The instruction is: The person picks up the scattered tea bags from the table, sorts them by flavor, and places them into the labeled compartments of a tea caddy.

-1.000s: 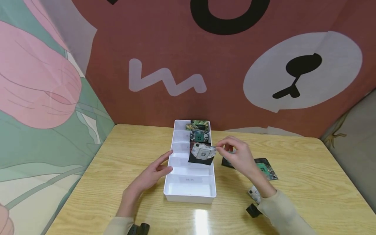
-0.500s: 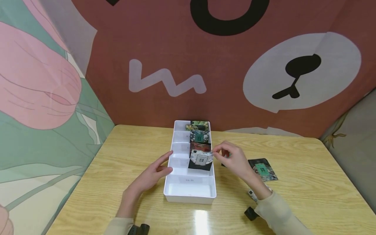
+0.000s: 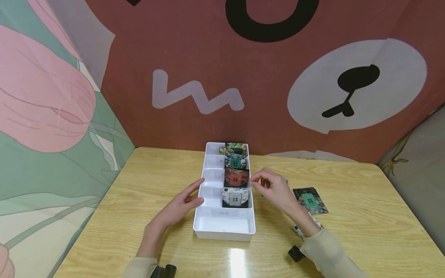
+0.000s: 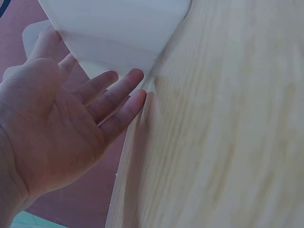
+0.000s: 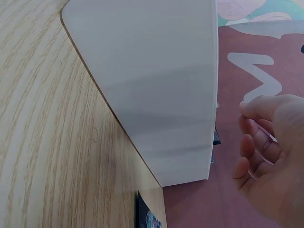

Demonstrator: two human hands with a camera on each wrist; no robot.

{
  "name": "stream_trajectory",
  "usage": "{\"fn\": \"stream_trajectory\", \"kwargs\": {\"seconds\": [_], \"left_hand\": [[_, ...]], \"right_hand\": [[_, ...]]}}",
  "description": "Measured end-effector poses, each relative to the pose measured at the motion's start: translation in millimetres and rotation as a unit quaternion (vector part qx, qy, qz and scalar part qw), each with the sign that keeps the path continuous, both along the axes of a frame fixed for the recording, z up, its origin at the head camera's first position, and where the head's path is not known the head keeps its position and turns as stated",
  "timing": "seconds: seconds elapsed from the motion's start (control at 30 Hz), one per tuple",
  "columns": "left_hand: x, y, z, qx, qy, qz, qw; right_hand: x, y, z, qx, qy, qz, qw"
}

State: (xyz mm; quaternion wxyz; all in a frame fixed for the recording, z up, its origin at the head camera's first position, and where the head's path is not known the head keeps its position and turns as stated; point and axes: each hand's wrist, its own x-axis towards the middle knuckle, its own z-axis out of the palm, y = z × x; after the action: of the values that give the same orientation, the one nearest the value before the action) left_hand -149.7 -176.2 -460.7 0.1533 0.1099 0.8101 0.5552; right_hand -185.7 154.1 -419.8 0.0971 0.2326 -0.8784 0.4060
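A white divided tray (image 3: 224, 233) stands on the table; each of its far compartments bears a flat sachet. In the second-nearest compartment lies a white-and-black sachet (image 3: 235, 198), with a red sachet (image 3: 237, 178) just beyond. Farther back are a dark sachet with a green label (image 3: 235, 161) and a yellow-green sachet (image 3: 235, 147). My left hand (image 3: 175, 210) touches the tray's left side with relaxed fingers, also visible beside the tray wall in the left wrist view. By the tray's right rim, my right hand (image 3: 274, 191) has loosely bent fingers and holds nothing.
Right of the tray, a sachet with a green label (image 3: 310, 200) lies on the wooden table (image 3: 365, 216). A whitish sachet (image 3: 298, 231) is partly hidden under my right forearm. Another sits mostly behind my right hand. A patterned cloth wall (image 3: 194, 127) rises behind the table.
My right hand has lowered the white-and-black sachet toward me into the second-nearest compartment and let go of it. The red sachet behind it is now uncovered. My left hand has stayed put.
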Motion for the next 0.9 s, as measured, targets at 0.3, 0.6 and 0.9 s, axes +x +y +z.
{"fn": "stream_trajectory", "kwargs": {"seconds": [0.3, 0.6, 0.9], "left_hand": [[-0.6, 0, -1.2, -0.004, 0.001, 0.000, 1.0000], [0.4, 1, -2.4, -0.002, -0.001, 0.001, 1.0000], [-0.2, 1, -1.2, -0.006, -0.005, 0.010, 0.9999]], "right_hand": [[3.3, 5, -1.1, 0.000, -0.008, -0.001, 1.000], [10.0, 16, 0.1, 0.015, -0.017, -0.008, 1.000], [17.9, 36, -4.3, 0.043, -0.011, -0.021, 0.999]]}}
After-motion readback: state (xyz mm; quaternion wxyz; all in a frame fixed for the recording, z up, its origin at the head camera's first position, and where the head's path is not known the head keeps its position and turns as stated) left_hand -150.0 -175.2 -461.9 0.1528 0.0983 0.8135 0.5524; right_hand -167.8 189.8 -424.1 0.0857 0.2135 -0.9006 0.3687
